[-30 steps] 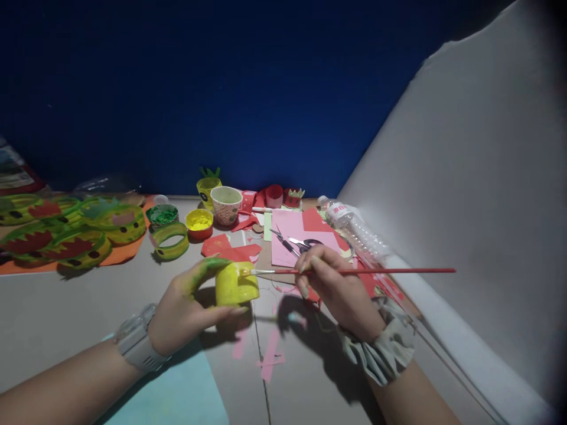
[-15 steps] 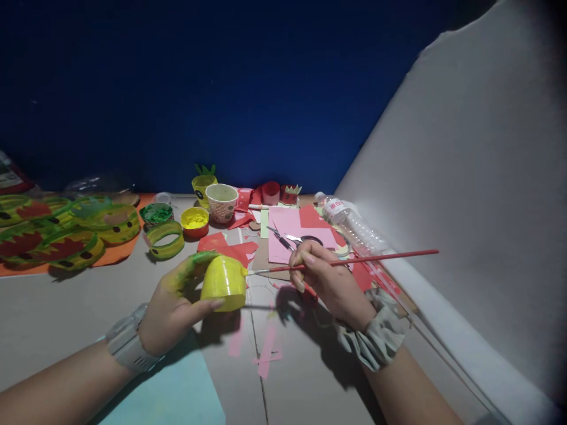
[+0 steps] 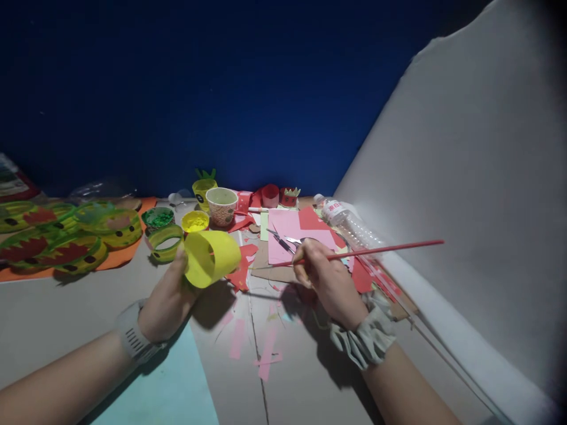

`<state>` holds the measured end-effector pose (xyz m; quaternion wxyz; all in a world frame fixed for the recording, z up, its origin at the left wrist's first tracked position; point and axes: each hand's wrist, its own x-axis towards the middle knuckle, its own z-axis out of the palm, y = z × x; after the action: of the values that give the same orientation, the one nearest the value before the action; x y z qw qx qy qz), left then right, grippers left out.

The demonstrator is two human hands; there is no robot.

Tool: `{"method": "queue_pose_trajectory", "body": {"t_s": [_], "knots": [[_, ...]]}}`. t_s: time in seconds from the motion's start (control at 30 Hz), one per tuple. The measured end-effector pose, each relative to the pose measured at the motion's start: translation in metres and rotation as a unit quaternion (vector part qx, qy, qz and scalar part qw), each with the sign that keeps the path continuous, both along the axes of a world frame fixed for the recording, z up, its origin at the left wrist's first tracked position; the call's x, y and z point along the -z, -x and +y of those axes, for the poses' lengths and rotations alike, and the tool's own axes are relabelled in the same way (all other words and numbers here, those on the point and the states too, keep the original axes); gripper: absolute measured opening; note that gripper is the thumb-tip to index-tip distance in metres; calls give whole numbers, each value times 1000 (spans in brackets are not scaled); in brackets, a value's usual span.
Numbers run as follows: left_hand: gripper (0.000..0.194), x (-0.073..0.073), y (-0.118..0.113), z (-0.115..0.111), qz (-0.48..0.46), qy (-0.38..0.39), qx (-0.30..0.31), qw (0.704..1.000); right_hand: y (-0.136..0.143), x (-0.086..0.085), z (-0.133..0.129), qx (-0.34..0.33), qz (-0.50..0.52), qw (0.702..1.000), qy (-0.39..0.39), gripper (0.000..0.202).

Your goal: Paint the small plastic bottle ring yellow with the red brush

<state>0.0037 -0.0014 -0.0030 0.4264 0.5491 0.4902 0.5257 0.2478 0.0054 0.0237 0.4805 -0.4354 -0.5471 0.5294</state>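
My left hand [image 3: 165,301] grips a yellow-painted paper ring [image 3: 221,260] by its near left side, holding it above the table. The ring is tilted so that its hollow inside shows. In my right hand [image 3: 325,280] is a thin red paintbrush [image 3: 390,247], held like a pen. Its bristle tip points left toward the ring, with a gap between them. Behind the ring stand a tub of yellow paint [image 3: 195,222] and a tub of green paint [image 3: 158,218]. A green-yellow paper ring [image 3: 165,255] lies just beyond my left hand.
Several painted rings [image 3: 73,254] lie on orange paper at the left. A patterned paper cup [image 3: 221,206] stands at the back. Scissors [image 3: 292,240], pink paper [image 3: 283,221] and a plastic bottle [image 3: 349,221] lie at the right. Light blue paper [image 3: 163,378] is at the front.
My left hand has turned the yellow ring so its opening shows, and shifted it slightly left and up. The brush tip, earlier at the ring's right edge, is now apart from it.
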Motion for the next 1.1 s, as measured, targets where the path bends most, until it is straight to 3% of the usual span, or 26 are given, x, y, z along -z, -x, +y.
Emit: {"method": "queue_pose_trajectory", "body": {"t_s": [0.07,0.17,0.27,0.43,0.7,0.9,1.1], "knots": [[62,-3,-3,1,-129,85,38,987,0,-3,1,41,24,998,-34,30],[63,-7,-5,2,-317,190,80,926,5,-7,-3,74,52,994,-62,18],[63,-9,-6,2,-384,221,99,891,15,-8,-12,59,67,992,-87,19],[55,-9,-10,1,-403,248,120,873,29,-5,-24,48,74,983,-160,19],[59,-7,-8,2,-395,255,110,876,33,3,-33,31,-21,973,-228,21],[62,-9,-8,2,-379,262,101,882,32,9,-39,-24,-97,958,-269,24],[63,-9,-8,3,-376,253,105,885,28,6,-38,-46,-102,950,-290,26]]}}
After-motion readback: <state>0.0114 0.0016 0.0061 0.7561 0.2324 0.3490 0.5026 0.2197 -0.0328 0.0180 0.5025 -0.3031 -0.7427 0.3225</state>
